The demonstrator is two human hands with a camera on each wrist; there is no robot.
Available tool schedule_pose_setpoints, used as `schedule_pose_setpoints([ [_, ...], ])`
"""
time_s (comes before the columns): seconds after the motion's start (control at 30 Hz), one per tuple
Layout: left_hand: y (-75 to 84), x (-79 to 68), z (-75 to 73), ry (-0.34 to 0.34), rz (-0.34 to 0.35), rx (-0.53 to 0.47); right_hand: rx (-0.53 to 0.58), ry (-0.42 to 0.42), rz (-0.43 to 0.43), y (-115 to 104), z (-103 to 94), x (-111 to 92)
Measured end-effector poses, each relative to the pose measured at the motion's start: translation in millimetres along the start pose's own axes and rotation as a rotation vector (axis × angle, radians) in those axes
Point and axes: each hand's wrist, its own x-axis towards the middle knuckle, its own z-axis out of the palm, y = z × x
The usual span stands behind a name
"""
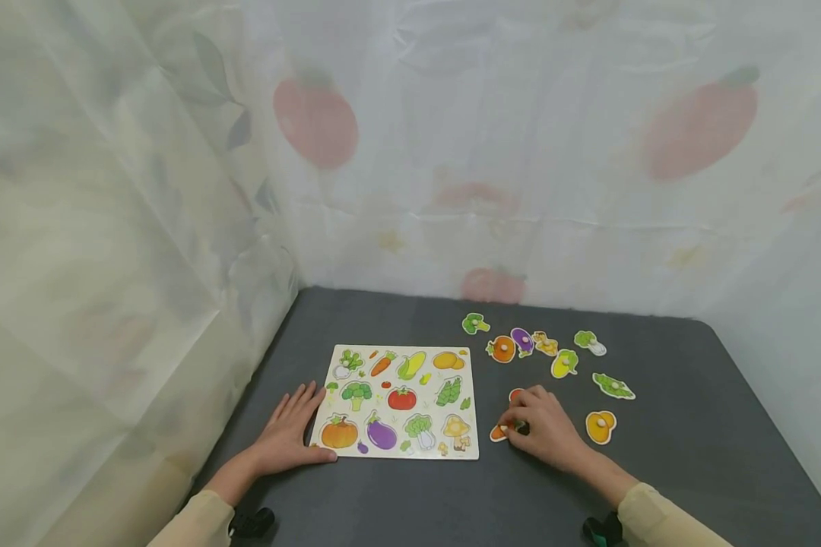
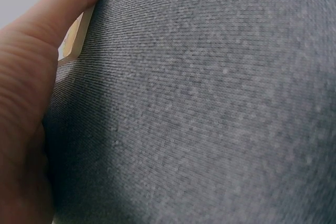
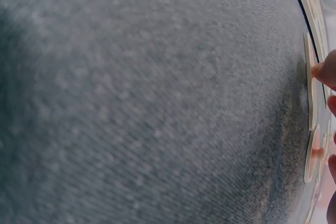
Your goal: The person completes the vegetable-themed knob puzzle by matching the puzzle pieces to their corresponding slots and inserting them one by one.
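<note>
A flat wooden vegetable puzzle board (image 1: pixel 393 380) lies on the dark grey table, printed with vegetable pictures. My left hand (image 1: pixel 290 428) rests at its left edge, fingers spread, thumb on the near left corner; the left wrist view shows that thumb (image 2: pixel 68 6) over the board's edge. To the right of the board, my right hand (image 1: pixel 543 428) pinches the small knob of an orange carrot puzzle piece (image 1: pixel 497 434), partly covered by the fingers. Just beyond it, a red puzzle piece (image 1: pixel 515 394) is mostly hidden by the hand. Both pieces appear edge-on in the right wrist view.
More knobbed pieces lie right of and behind the board: broccoli (image 1: pixel 475 324), pumpkin (image 1: pixel 502 349), eggplant (image 1: pixel 522 342), mushroom (image 1: pixel 544 344), corn (image 1: pixel 564 364), bok choy (image 1: pixel 590 343), pea pod (image 1: pixel 613 386) and a yellow piece (image 1: pixel 600 427). Printed white curtains (image 1: pixel 410 228) stand behind and beside the table.
</note>
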Motion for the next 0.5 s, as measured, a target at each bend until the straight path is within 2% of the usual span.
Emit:
schedule_pose_setpoints([
  [0.27, 1.8, -0.2, -1.1, -0.003, -0.001, -0.001, -0.079, 0.043, 0.093, -1.5, 6.0, -1.8],
  [0.4, 1.9, 0.1, -1.2, -0.002, -0.002, 0.001, -0.061, 0.048, 0.123, -3.3, 8.7, -2.1],
  [0.5, 1.6, 0.2, -0.8, 0.001, -0.002, 0.005, -0.04, 0.06, 0.112, -4.9, 9.4, -2.3],
])
